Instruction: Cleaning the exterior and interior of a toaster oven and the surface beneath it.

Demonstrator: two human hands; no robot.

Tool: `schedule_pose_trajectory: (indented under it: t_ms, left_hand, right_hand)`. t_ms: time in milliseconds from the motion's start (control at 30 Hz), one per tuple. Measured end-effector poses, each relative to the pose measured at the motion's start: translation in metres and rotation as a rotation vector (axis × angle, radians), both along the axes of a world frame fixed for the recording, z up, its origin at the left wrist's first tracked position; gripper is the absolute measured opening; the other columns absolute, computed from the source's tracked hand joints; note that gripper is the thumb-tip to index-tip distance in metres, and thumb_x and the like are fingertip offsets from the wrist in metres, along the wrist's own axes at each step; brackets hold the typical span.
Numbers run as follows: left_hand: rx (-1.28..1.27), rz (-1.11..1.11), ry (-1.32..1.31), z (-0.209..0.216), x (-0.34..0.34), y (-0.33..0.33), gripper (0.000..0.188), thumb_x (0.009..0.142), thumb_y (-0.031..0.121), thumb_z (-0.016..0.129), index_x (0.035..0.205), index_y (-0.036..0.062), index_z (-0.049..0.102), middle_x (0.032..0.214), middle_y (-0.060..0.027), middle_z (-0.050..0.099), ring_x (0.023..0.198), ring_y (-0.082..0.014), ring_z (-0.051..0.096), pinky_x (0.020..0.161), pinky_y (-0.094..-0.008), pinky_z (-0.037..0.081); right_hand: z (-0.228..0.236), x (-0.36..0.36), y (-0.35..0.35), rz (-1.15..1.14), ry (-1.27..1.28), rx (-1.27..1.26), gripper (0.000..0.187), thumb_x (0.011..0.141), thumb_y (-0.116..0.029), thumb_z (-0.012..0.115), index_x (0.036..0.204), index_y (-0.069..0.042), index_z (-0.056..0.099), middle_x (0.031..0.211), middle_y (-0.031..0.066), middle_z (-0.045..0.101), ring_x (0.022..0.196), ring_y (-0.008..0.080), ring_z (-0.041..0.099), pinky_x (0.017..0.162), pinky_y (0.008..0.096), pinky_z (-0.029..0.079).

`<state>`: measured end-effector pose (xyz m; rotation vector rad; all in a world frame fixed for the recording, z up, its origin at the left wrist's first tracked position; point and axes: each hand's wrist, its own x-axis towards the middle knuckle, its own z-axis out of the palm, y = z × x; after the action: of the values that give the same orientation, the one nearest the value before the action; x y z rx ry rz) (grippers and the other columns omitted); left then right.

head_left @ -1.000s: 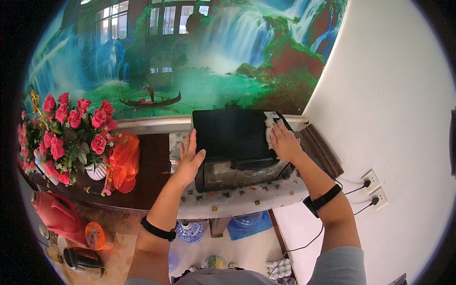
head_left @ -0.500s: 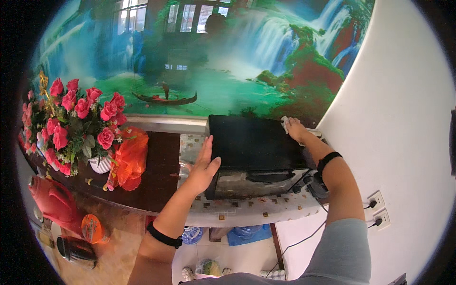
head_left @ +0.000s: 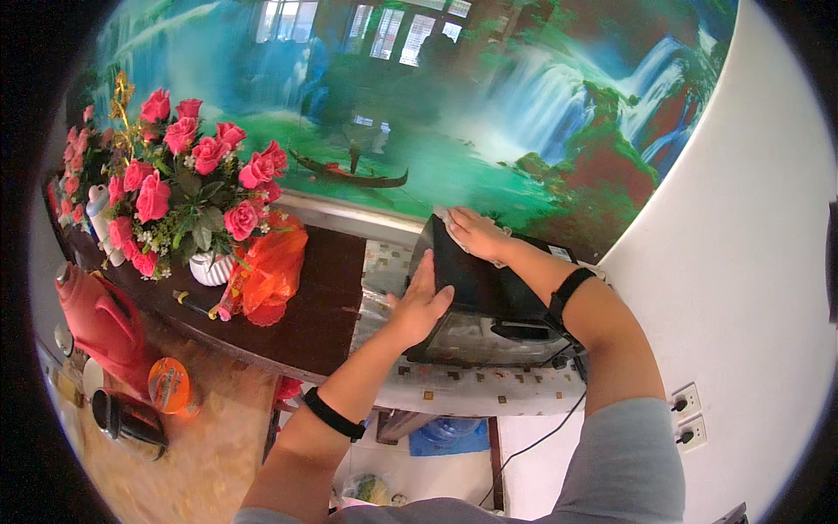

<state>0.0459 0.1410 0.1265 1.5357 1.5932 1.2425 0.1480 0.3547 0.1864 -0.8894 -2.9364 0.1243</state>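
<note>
A black toaster oven (head_left: pixel 478 293) stands on a patterned cover at the right end of the dark counter, its handle and knobs facing me. My left hand (head_left: pixel 419 313) rests flat against the oven's left side, fingers straight and thumb apart. Across the oven's top reaches my right hand (head_left: pixel 478 236), pressing a crumpled whitish cloth (head_left: pixel 443 216) onto the far left corner. Part of the cloth sticks out by the fingertips and part below the palm; the rest is hidden under the hand.
Left on the counter (head_left: pixel 336 288) are pink artificial roses (head_left: pixel 209 155) in a white pot and an orange plastic bag (head_left: pixel 278 262). A red kettle (head_left: pixel 100 323) and an orange-lidded tub (head_left: pixel 169 385) stand on a lower table. A black cord (head_left: pixel 532 447) hangs near wall sockets (head_left: pixel 690 417).
My right hand has slid the cloth from the oven's far right corner leftward along the top to the far left corner. My left hand stays at the left side. The whole view has shifted.
</note>
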Motion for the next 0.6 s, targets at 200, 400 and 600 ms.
schedule_pose_trajectory:
  t_ms: [200, 400, 600]
  left_hand:
    - [0.169, -0.144, 0.012, -0.009, -0.008, 0.003, 0.123, 0.066, 0.05, 0.074, 0.141, -0.0005, -0.01, 0.148, -0.0226, 0.004, 0.138, -0.0339, 0.007, 0.11, -0.0419, 0.012]
    - [-0.042, -0.037, 0.02, 0.01, -0.004, -0.006, 0.142, 0.048, 0.045, 0.085, 0.141, 0.0047, -0.015, 0.149, -0.0185, 0.004, 0.138, -0.033, 0.011, 0.103, -0.0632, 0.01]
    - [-0.01, 0.215, 0.095, 0.014, 0.005, -0.016, 0.147, 0.043, 0.04, 0.088, 0.141, 0.0106, -0.017, 0.15, -0.0148, -0.008, 0.138, -0.0337, -0.006, 0.099, -0.069, 0.012]
  right_hand:
    - [-0.002, -0.017, -0.002, 0.06, 0.026, -0.011, 0.049, 0.097, -0.038, 0.028, 0.142, -0.021, 0.025, 0.149, 0.0122, 0.017, 0.136, 0.0323, 0.018, 0.107, 0.0463, 0.021]
    - [0.008, -0.012, -0.048, 0.127, -0.047, 0.016, 0.044, 0.097, -0.036, 0.029, 0.139, -0.024, 0.032, 0.15, 0.0103, 0.013, 0.138, 0.0324, 0.011, 0.108, 0.0514, 0.016]
    - [0.011, 0.014, -0.114, 0.258, -0.024, -0.021, 0.044, 0.097, -0.034, 0.032, 0.135, -0.013, 0.038, 0.149, 0.0124, 0.017, 0.138, 0.0322, 0.009, 0.108, 0.0506, 0.014]
